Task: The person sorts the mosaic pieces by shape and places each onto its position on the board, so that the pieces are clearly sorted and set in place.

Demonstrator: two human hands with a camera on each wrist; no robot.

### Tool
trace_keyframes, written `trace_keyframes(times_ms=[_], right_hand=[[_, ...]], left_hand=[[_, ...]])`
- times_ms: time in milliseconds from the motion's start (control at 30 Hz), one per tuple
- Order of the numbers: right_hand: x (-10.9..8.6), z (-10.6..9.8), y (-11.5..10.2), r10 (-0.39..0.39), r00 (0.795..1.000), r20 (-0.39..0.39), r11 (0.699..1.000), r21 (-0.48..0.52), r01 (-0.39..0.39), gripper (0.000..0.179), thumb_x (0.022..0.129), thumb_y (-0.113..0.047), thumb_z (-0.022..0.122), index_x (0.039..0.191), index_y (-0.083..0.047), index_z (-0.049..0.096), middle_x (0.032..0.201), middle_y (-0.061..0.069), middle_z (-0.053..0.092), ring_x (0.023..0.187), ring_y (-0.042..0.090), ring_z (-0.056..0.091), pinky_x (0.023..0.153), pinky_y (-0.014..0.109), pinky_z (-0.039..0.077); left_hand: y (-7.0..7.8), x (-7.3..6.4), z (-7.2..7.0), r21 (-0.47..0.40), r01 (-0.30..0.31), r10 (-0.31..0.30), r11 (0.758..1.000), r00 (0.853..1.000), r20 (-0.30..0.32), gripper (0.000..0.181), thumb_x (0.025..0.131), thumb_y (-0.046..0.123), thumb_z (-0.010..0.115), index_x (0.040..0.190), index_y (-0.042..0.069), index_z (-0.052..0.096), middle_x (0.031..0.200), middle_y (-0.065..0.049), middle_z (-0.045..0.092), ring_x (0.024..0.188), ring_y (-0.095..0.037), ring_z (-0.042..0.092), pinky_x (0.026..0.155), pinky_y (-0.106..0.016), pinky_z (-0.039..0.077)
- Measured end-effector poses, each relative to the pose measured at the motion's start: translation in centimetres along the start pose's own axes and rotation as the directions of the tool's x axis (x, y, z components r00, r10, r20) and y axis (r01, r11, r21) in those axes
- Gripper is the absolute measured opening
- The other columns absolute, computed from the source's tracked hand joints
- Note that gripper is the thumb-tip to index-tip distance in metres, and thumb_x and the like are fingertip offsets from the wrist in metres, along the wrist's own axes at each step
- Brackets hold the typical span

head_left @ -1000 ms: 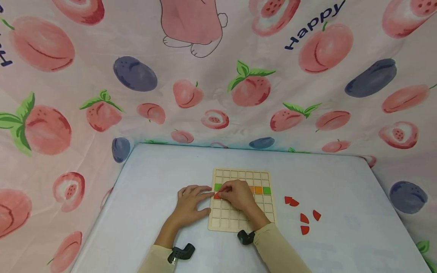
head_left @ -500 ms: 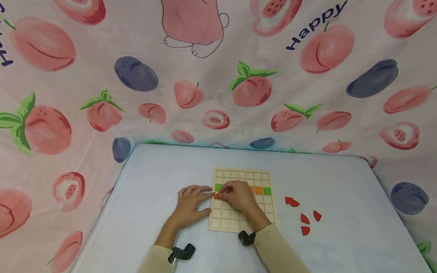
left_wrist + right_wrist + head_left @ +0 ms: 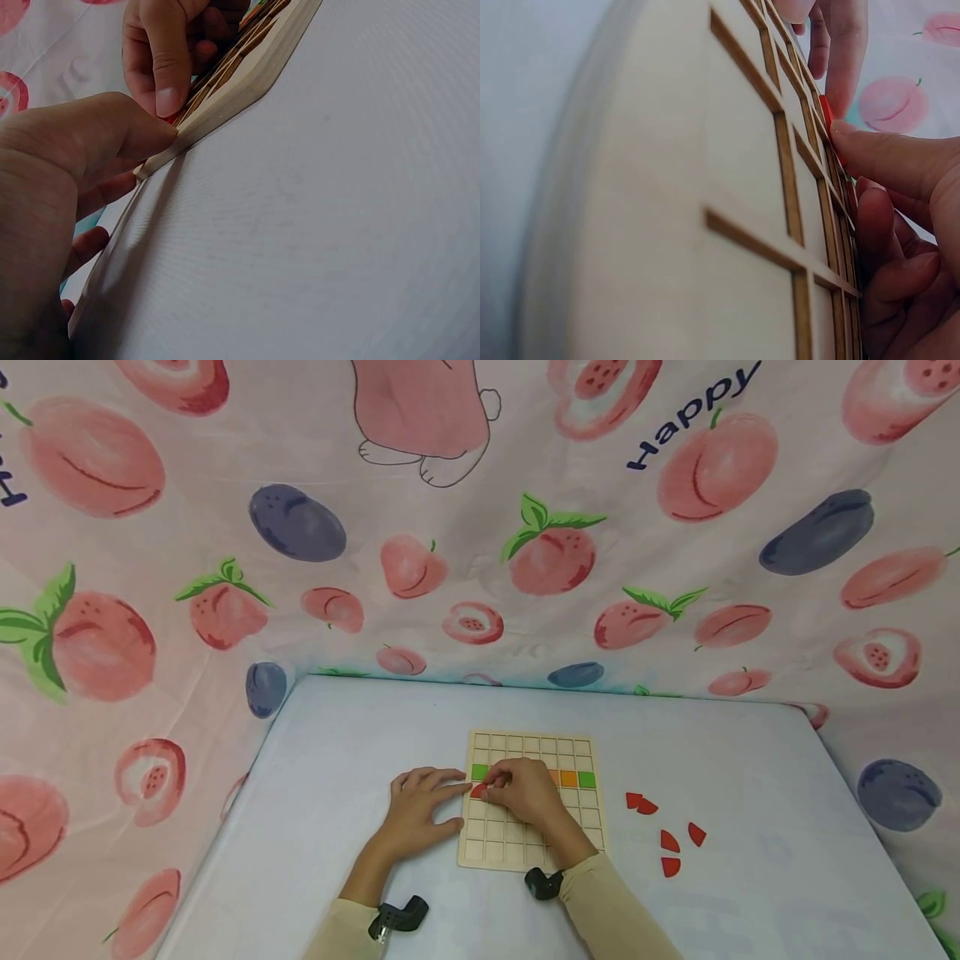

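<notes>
A pale wooden grid board (image 3: 517,852) lies flat on the table. At its left edge, just below a green square tile (image 3: 479,772), sits a red quarter-circle piece (image 3: 477,791). My right hand (image 3: 528,789) reaches over the board and pinches this piece between thumb and fingertips; the right wrist view shows the thumb on the red piece (image 3: 826,112). Spread beside the board's left side, my left hand (image 3: 420,810) has mostly straight fingers. In the left wrist view its fingertips touch the wooden rim (image 3: 217,112). The right hand hides the middle of the tile row.
Several loose red quarter-circle pieces (image 3: 670,867) lie right of the board. Orange tiles (image 3: 569,778) and another green tile (image 3: 587,780) fill the row's right part. A fruit-print cloth (image 3: 465,527) hangs behind the white table (image 3: 360,718).
My right fingertips have shifted very slightly right at the red quarter-circle piece, and a little more of it shows. My left hand and the board have stayed in place.
</notes>
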State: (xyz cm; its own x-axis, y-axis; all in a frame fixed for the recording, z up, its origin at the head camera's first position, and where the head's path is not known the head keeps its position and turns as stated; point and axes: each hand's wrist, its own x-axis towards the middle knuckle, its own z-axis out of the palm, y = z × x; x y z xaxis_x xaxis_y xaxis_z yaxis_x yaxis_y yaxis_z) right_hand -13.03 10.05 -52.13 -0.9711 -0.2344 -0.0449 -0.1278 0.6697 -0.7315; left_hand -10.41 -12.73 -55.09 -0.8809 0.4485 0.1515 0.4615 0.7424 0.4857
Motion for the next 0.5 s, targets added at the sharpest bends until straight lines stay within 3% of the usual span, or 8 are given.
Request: trace_keyframes(times_ms=[267, 500], right_hand=[[-0.02, -0.08, -0.06, 0.009, 1.000, 0.004, 1.000, 0.007, -0.009, 0.010, 0.081, -0.021, 0.086, 0.087, -0.020, 0.077, 0.069, -0.011, 0.061, 0.066, 0.009, 0.053, 0.062, 0.025, 0.043], [-0.31, -0.44, -0.09, 0.032, 0.999, 0.011, 0.998, 0.047, -0.032, 0.011, 0.082, -0.019, 0.085, 0.091, -0.018, 0.079, 0.073, -0.010, 0.064, 0.070, 0.009, 0.056, 0.066, 0.026, 0.047]], left_hand=[[0.08, -0.09, 0.03, -0.004, -0.005, 0.005, 1.000, 1.000, -0.019, 0.049, 0.085, 0.038, 0.074, 0.133, 0.031, 0.069, 0.144, 0.011, 0.059, 0.134, -0.022, 0.043, 0.109, -0.059, 0.022], [0.31, -0.08, -0.13, -0.015, 0.025, -0.025, 1.000, 1.000, 0.002, 0.051, 0.085, 0.037, 0.073, 0.135, 0.031, 0.068, 0.145, 0.010, 0.058, 0.135, -0.023, 0.043, 0.110, -0.060, 0.020]])
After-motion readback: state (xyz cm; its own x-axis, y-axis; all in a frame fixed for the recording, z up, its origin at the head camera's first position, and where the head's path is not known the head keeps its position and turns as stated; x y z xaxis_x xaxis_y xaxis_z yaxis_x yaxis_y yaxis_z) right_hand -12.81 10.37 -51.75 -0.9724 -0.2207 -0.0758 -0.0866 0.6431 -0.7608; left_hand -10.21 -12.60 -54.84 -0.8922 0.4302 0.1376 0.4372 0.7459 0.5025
